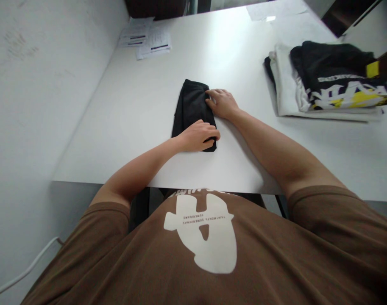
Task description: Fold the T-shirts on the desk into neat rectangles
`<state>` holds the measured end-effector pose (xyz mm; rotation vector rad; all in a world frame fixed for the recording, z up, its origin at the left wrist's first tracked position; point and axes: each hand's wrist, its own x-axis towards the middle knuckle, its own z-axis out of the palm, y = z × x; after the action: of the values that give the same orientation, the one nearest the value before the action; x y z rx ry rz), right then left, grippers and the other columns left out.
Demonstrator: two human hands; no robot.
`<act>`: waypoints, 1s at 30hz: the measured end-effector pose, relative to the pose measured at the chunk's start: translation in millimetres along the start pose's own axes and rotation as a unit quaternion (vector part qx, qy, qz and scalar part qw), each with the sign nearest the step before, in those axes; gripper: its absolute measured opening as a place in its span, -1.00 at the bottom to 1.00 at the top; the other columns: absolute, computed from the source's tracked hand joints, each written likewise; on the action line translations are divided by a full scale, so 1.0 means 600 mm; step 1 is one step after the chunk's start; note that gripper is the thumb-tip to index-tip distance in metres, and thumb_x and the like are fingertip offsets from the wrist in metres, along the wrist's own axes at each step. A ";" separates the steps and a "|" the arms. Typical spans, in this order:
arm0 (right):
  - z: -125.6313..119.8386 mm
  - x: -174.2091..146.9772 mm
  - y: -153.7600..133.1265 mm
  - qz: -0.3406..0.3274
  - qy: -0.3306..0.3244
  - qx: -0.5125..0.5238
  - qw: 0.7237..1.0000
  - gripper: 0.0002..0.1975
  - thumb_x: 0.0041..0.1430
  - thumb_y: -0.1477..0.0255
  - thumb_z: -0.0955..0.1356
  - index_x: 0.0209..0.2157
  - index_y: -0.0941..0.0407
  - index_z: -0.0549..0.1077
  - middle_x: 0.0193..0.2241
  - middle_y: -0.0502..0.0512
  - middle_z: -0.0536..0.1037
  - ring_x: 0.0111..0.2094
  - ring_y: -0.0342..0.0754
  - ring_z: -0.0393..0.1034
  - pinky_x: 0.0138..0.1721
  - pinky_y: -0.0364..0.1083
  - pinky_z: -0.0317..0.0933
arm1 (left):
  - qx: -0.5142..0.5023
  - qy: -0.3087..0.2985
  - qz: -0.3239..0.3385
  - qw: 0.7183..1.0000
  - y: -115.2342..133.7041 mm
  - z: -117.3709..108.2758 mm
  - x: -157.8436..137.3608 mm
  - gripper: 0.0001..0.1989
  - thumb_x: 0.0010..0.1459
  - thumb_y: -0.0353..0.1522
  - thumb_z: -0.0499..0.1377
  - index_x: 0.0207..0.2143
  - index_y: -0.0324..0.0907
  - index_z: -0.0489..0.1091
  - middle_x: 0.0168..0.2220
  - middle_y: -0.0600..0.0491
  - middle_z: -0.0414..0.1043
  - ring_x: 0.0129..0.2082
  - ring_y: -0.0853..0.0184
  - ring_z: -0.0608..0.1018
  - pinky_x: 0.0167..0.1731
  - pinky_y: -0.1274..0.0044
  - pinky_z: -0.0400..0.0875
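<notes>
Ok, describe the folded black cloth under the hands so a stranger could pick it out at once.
Start at the white table and look at its near middle, where the left hand and right hand both rest. The black cloth lies under them, folded into a narrow bundle. Unlike the pile of clothes at the right, it is plain black, with no white or yellow print.

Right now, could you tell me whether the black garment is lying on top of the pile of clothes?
No, the black garment lies alone on the table under both hands, apart from the pile at the right.
</notes>
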<state>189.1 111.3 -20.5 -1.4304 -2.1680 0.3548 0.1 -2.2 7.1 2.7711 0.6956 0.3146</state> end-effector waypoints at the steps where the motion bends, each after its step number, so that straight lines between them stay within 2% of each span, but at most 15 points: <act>1: 0.001 0.000 0.001 0.003 -0.002 -0.003 1.000 -0.50 0.50 0.10 0.23 0.29 0.02 0.45 0.21 0.15 0.55 0.28 0.32 0.23 0.33 0.32 0.07 | 0.001 0.000 0.000 1.000 0.000 0.000 0.000 -0.79 0.32 -0.39 0.10 -0.10 -0.09 0.51 -0.08 0.01 0.63 -0.07 0.23 0.57 -0.03 0.33 0.19; 4: 0.004 0.002 0.005 0.007 -0.008 -0.017 1.000 -0.48 0.51 0.11 0.22 0.30 0.08 0.45 0.25 0.20 0.52 0.29 0.33 0.21 0.35 0.30 0.05 | 0.002 -0.001 -0.001 1.000 0.000 0.000 0.000 -0.80 0.32 -0.38 0.10 -0.10 -0.08 0.51 -0.08 0.02 0.63 -0.07 0.23 0.57 -0.03 0.33 0.19; 9: 0.014 0.009 0.020 0.003 -0.007 -0.047 0.999 -0.51 0.48 0.19 0.24 0.32 -0.01 0.44 0.29 0.14 0.49 0.30 0.34 0.26 0.34 0.32 0.11 | -0.001 -0.002 -0.003 1.000 0.002 -0.001 0.000 -0.79 0.31 -0.39 0.10 -0.10 -0.08 0.51 -0.08 0.02 0.63 -0.07 0.23 0.57 -0.04 0.32 0.20; 15: 0.018 0.013 0.027 -0.011 -0.007 -0.060 0.998 -0.47 0.44 0.23 0.25 0.34 0.06 0.44 0.30 0.18 0.48 0.31 0.33 0.28 0.37 0.30 0.11 | -0.001 0.000 0.001 1.000 0.000 -0.001 0.000 -0.79 0.32 -0.39 0.10 -0.09 -0.09 0.52 -0.09 0.01 0.63 -0.07 0.22 0.57 -0.04 0.32 0.18; 19: 0.013 0.008 0.020 -0.001 -0.005 -0.039 0.999 -0.48 0.43 0.18 0.25 0.33 -0.05 0.44 0.30 0.11 0.48 0.32 0.36 0.25 0.35 0.38 0.10 | -0.004 0.001 0.002 1.000 0.000 -0.001 -0.001 -0.79 0.32 -0.39 0.10 -0.10 -0.09 0.51 -0.09 0.01 0.62 -0.07 0.23 0.57 -0.04 0.32 0.19; 25: -0.004 -0.002 -0.003 0.008 -0.016 0.000 1.000 -0.52 0.53 0.16 0.22 0.33 0.00 0.40 0.27 0.13 0.51 0.31 0.27 0.22 0.39 0.32 0.00 | -0.003 -0.002 -0.003 1.000 0.002 -0.002 0.000 -0.80 0.32 -0.38 0.10 -0.10 -0.08 0.51 -0.08 0.02 0.63 -0.07 0.23 0.57 -0.03 0.33 0.19; 30: -0.015 -0.008 -0.019 0.006 -0.016 0.012 1.000 -0.52 0.54 0.10 0.20 0.30 0.01 0.42 0.23 0.13 0.55 0.28 0.26 0.22 0.36 0.31 0.01 | -0.003 -0.002 -0.003 1.000 0.001 -0.002 -0.001 -0.79 0.32 -0.38 0.09 -0.10 -0.08 0.51 -0.09 0.01 0.63 -0.06 0.22 0.57 -0.03 0.33 0.19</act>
<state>186.4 101.4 -8.8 -1.4344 -2.1739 0.4104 -0.3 -2.7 8.3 2.7622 0.7014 0.3082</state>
